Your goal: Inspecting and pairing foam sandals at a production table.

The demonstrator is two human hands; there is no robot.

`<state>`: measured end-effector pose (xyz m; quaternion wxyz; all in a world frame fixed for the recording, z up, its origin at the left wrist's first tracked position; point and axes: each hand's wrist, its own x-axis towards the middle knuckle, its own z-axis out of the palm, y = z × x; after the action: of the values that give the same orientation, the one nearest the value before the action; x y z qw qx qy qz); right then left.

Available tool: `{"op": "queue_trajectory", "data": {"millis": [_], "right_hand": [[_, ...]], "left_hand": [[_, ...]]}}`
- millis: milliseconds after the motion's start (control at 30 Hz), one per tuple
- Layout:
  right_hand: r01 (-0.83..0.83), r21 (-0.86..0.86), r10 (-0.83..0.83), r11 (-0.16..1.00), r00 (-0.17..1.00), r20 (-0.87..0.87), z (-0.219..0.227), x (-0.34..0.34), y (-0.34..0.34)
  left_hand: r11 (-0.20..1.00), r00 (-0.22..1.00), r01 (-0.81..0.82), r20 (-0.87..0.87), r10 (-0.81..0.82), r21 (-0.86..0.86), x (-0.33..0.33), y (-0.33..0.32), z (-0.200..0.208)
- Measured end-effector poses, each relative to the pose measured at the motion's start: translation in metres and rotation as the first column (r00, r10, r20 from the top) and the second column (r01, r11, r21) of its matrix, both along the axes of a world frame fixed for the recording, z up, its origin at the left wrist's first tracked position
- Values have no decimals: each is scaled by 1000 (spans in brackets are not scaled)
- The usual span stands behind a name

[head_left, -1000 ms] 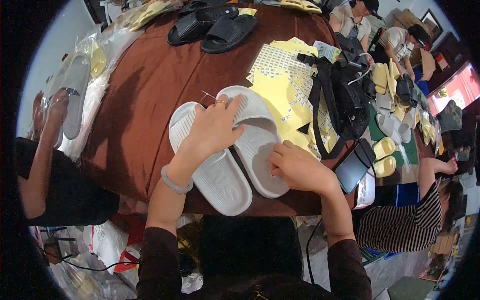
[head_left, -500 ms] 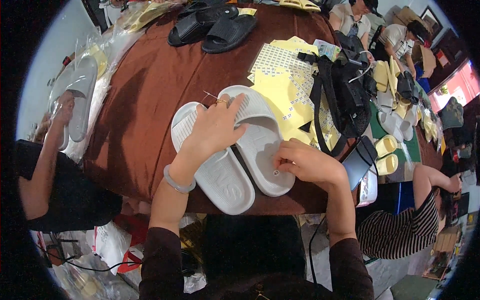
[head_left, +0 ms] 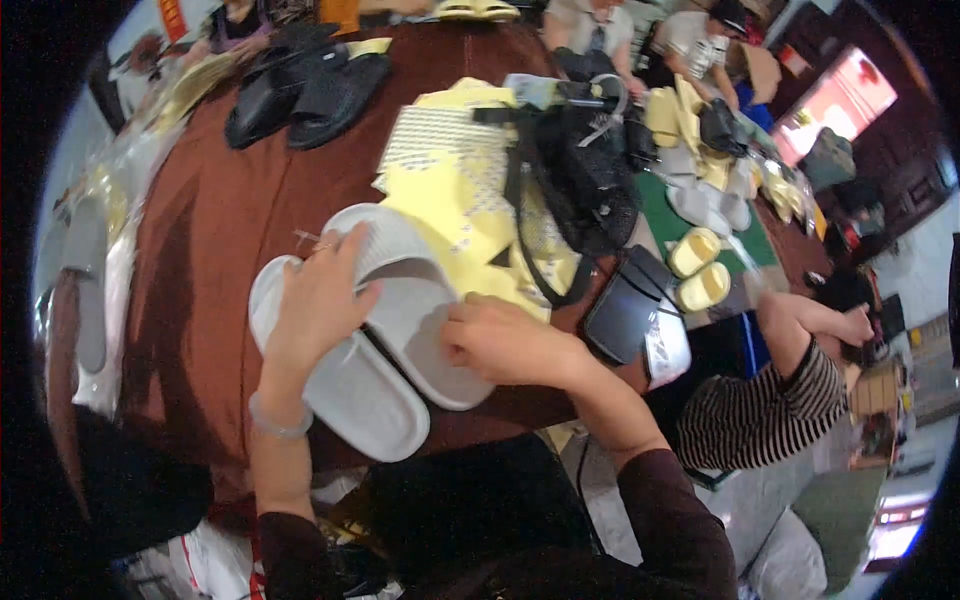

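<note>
A pair of light grey slide slippers lies side by side at the table's near edge, toes pointing away: the left slipper (head_left: 365,400) and the right slipper (head_left: 425,330). My left hand (head_left: 318,300) lies over the two straps, its thumb at the inner edge of the right strap, holding the pair. A thin clear strand (head_left: 306,236) sticks up by its fingertips. My right hand (head_left: 505,338) is curled, with its fingertips on the heel area of the right slipper's footbed. Whatever may be between those fingers is hidden and blurred.
Yellow sticker sheets (head_left: 435,195) lie beyond the slippers, with a black bag (head_left: 585,170) beside them. A dark tablet-like device (head_left: 628,305) is at right, near pale yellow slippers (head_left: 697,252). Black slippers (head_left: 340,95) stand far left. Other people sit around the brown-covered table (head_left: 190,300).
The view has swung right, so the slippers and table appear further left. My left hand stays on the straps. My right fingers remain at the right heel, where a small round sticker showed before.
</note>
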<state>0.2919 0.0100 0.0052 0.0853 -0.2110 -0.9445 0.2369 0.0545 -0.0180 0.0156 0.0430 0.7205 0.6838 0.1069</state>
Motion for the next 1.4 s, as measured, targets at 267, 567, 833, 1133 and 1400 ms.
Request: {"op": "queue_trajectory", "data": {"millis": [267,567,833,1133,1400], "right_hand": [[-51,210,55,976,998,-14,-14,0,-6],[-116,38,115,993,993,30,-12,4,4],[-73,-12,73,997,997,-12,-10,3,5],[-64,-7,64,998,997,-32,-8,4,5],[-71,10,70,997,997,8,-9,3,2]], "left_hand": [[999,999,-44,5,44,-32,6,-3,7],[999,999,-21,33,22,-39,2,0,5],[996,998,-28,58,34,-88,2,1,5],[995,998,-45,41,48,-85,2,0,4],[998,1000,-28,-8,28,-56,5,-1,8]]}}
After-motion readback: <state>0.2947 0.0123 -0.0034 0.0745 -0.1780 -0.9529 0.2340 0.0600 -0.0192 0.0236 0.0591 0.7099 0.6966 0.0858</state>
